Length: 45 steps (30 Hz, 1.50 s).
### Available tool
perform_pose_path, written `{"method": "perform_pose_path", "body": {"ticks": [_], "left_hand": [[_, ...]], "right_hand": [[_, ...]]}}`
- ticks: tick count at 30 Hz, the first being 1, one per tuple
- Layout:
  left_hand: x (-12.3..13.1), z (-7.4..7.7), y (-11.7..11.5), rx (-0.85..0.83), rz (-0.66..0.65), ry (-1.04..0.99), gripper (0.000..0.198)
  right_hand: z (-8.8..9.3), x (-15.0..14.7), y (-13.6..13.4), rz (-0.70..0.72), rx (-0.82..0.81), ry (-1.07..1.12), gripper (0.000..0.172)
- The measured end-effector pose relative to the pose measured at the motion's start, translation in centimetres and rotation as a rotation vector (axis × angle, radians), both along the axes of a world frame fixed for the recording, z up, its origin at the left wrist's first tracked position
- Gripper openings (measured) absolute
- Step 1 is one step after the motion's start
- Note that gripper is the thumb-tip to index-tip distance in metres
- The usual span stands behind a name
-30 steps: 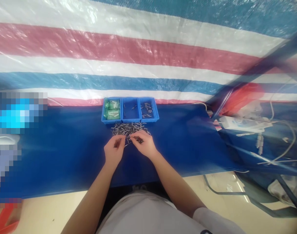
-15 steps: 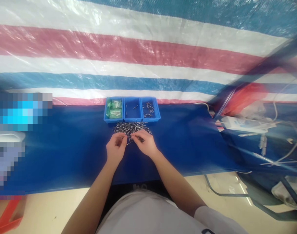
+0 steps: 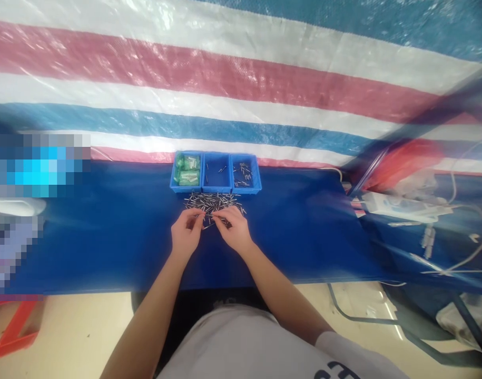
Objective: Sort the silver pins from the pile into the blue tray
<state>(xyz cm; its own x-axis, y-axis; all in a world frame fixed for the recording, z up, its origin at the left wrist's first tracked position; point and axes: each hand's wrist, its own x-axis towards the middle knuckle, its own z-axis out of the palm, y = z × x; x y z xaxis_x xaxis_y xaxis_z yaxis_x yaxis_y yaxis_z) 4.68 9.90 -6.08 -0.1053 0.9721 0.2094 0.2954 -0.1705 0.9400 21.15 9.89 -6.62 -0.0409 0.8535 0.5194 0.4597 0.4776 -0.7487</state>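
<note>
Most of what the fingers do is hard to make out: the left hand has its thumb and forefinger nearly closed, pinching one end of a thin metal piece, while the right hand pinches the other end, its tips just as close together; the piece's two ends are hidden in the grips, and whether anything more lies inside either curled palm I cannot tell. Both hands cover the near side of the heap of metal pins, which lies on the blue table between its near edge and the bins, close in front of them, too tangled to count. Pixelation hides the table's left end, and at the lower left a red stool is cut off by the frame. Beyond the table's right edge, a red bag and a white box are smeared by blur. Counted, there are three blue bins in a row along the table's far edge: the left one holds what look like two green packets, the middle one about three loose pins, and the right one a scatter too small to number surely.
</note>
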Motion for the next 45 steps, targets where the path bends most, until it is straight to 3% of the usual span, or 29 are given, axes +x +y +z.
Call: {"method": "perform_pose_path", "body": {"ticks": [5, 16, 31, 38, 45], "left_hand": [[0.0, -0.3, 0.1, -0.014, 0.058, -0.019, 0.028], [0.3, -0.4, 0.1, 0.0, -0.004, -0.056, 0.027], [0.3, -0.6, 0.3, 0.013, 0.025, -0.007, 0.025], [0.3, -1.3, 0.5, 0.024, 0.01, 0.123, 0.022], [0.2, -1.2, 0.3, 0.028, 0.028, 0.128, 0.023]], "right_hand": [[-0.5, -0.2, 0.2, 0.031, 0.024, -0.035, 0.013], [0.2, 0.6, 0.4, -0.005, 0.087, -0.046, 0.011], [-0.1, 0.7, 0.5, 0.088, 0.102, -0.067, 0.013], [-0.7, 0.8, 0.4, 0.015, 0.038, -0.073, 0.014], [-0.6, 0.6, 0.5, -0.001, 0.024, -0.064, 0.014]]}}
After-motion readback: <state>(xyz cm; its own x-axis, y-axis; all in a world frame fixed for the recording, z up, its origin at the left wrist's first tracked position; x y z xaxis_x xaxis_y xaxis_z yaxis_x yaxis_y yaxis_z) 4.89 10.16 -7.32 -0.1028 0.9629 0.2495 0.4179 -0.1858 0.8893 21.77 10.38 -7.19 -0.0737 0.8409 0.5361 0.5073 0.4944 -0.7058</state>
